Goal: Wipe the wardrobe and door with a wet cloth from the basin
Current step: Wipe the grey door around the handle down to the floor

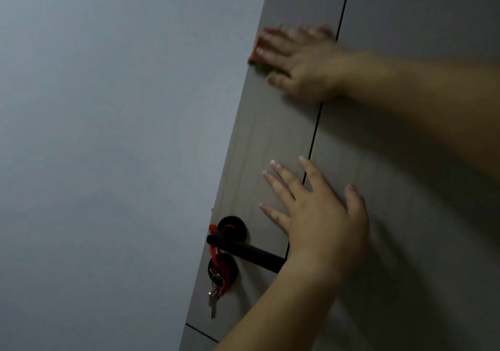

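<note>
Fingers, right: spread flat and blurred, pressing an orange cloth [253, 54] against the door [259, 134]; only a sliver of the cloth shows past the fingertips, near the door's left edge.
Right hand [295, 61]: palm down on the cloth, high on the door, its forearm reaching in from the right edge of the view.
Fingers, left: fanned wide and flat on the door, holding nothing; they straddle the dark vertical groove [315, 131].
Left hand [316, 215]: braced lower on the door, just beside the black lever handle [243, 248], apparently steadying the panel.
Handle area: a red cord [216, 253] loops round the lever and keys [213, 299] hang from the lock below it, close to the door's left edge.
Deciding relation: the door's long axis runs up and down, tilted in this view; unwiped-looking panel lies below the cloth, between the two hands, so the right hand is the nearer one to work it.
Judgement: wiping of the door seems under way; a downward stroke would probably meet the left hand and the handle, so the cord and keys may snag the cloth.
Wall [108, 134]: plain, left of the door's edge.
Basin and wardrobe: not in view.
</note>
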`<state>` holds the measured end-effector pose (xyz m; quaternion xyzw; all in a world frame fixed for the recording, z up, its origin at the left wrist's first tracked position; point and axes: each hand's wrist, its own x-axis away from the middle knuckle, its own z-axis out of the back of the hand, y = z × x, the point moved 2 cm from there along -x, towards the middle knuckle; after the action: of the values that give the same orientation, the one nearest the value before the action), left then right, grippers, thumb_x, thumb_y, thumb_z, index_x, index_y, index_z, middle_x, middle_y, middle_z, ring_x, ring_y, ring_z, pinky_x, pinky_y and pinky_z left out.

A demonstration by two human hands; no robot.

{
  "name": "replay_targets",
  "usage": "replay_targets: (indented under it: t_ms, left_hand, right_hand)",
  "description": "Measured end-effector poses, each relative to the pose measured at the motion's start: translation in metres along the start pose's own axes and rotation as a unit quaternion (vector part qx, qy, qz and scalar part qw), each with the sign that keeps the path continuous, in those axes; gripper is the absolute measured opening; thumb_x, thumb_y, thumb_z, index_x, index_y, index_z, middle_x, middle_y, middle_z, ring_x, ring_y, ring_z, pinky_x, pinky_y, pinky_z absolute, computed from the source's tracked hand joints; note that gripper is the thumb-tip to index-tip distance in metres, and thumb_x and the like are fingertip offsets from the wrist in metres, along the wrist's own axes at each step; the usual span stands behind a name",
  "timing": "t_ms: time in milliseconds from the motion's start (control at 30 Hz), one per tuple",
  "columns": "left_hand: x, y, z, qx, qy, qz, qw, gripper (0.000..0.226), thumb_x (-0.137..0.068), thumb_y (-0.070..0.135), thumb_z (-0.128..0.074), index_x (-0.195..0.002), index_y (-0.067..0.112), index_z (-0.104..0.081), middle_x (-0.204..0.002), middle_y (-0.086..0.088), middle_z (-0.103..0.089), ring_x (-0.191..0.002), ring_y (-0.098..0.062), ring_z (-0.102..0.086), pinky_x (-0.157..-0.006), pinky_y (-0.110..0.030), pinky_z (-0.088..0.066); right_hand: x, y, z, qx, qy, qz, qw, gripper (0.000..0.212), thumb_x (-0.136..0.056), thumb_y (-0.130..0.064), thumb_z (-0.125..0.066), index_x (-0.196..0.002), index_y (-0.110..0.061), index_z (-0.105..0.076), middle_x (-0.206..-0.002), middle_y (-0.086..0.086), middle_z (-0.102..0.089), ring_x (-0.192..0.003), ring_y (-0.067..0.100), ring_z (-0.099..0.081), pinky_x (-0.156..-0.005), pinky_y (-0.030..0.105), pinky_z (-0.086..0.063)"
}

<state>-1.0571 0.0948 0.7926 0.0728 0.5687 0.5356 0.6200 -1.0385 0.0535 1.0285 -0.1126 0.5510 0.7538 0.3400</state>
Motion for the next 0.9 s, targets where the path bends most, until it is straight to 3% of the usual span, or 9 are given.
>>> replay_targets:
  t_ms: [100, 233, 400, 567, 767, 900]
  left_hand:
    - [0.001, 0.0, -0.001, 0.002, 0.017, -0.006, 1.0, 0.081, -0.104, 0.054, -0.031, -0.158, 0.028, 0.023, -0.157, -0.008, 0.045, -0.138, -0.027, 0.05, -0.115, -0.06, 0.026]
    - [0.003, -0.006, -0.004, 0.005, 0.037, -0.027, 0.999, 0.078, -0.105, 0.054, -0.031, -0.159, 0.03, 0.019, -0.159, -0.007, 0.042, -0.14, -0.027, 0.047, -0.115, -0.057, 0.026]
    - [0.003, -0.012, -0.01, -0.002, 0.074, -0.046, 0.996, 0.075, -0.105, 0.051, -0.032, -0.162, 0.027, 0.011, -0.163, -0.011, 0.034, -0.146, -0.029, 0.041, -0.117, -0.06, 0.022]
    - [0.017, -0.011, -0.035, -0.034, 0.105, -0.057, 0.992, 0.075, -0.104, 0.051, -0.031, -0.162, 0.023, 0.009, -0.164, -0.015, 0.031, -0.148, -0.03, 0.038, -0.119, -0.06, 0.021]
    - [0.05, -0.045, -0.072, -0.133, 0.112, -0.166, 0.971, 0.076, -0.104, 0.053, -0.026, -0.161, 0.022, 0.013, -0.164, -0.014, 0.033, -0.148, -0.029, 0.038, -0.121, -0.056, 0.021]
    - [0.078, -0.101, -0.084, -0.192, 0.143, -0.24, 0.941, 0.075, -0.102, 0.057, -0.027, -0.164, 0.023, -0.002, -0.17, -0.012, 0.015, -0.156, -0.031, 0.019, -0.124, -0.051, 0.011]
  right_hand:
    - [-0.007, 0.012, 0.013, -0.019, 0.014, -0.069, 0.997, 0.068, -0.103, -0.064, -0.012, -0.162, -0.034, 0.003, -0.169, -0.004, 0.016, -0.155, 0.02, 0.018, -0.125, 0.046, 0.011]
    - [0.032, -0.01, -0.009, -0.007, -0.012, 0.052, 0.999, 0.064, -0.102, -0.065, -0.009, -0.159, -0.041, 0.005, -0.169, -0.009, 0.016, -0.154, 0.016, 0.019, -0.125, 0.046, 0.01]
    - [0.08, 0.012, -0.014, -0.009, 0.014, -0.059, 0.998, 0.067, -0.103, -0.064, -0.013, -0.161, -0.037, 0.003, -0.17, -0.006, 0.014, -0.155, 0.019, 0.016, -0.126, 0.047, 0.008]
    - [0.153, -0.01, -0.037, -0.01, -0.009, -0.014, 1.0, 0.073, -0.093, -0.068, -0.003, -0.16, -0.04, 0.004, -0.169, -0.01, 0.016, -0.155, 0.013, 0.018, -0.125, 0.042, 0.01]
    - [0.188, -0.007, -0.045, -0.008, -0.024, -0.024, 0.999, 0.081, -0.085, -0.072, 0.007, -0.159, -0.04, 0.008, -0.167, -0.011, 0.02, -0.153, 0.012, 0.023, -0.124, 0.041, 0.013]
    - [0.187, -0.014, -0.047, 0.003, -0.02, -0.038, 0.999, 0.085, -0.083, -0.073, 0.009, -0.16, -0.037, 0.008, -0.168, -0.007, 0.021, -0.153, 0.015, 0.024, -0.124, 0.042, 0.014]
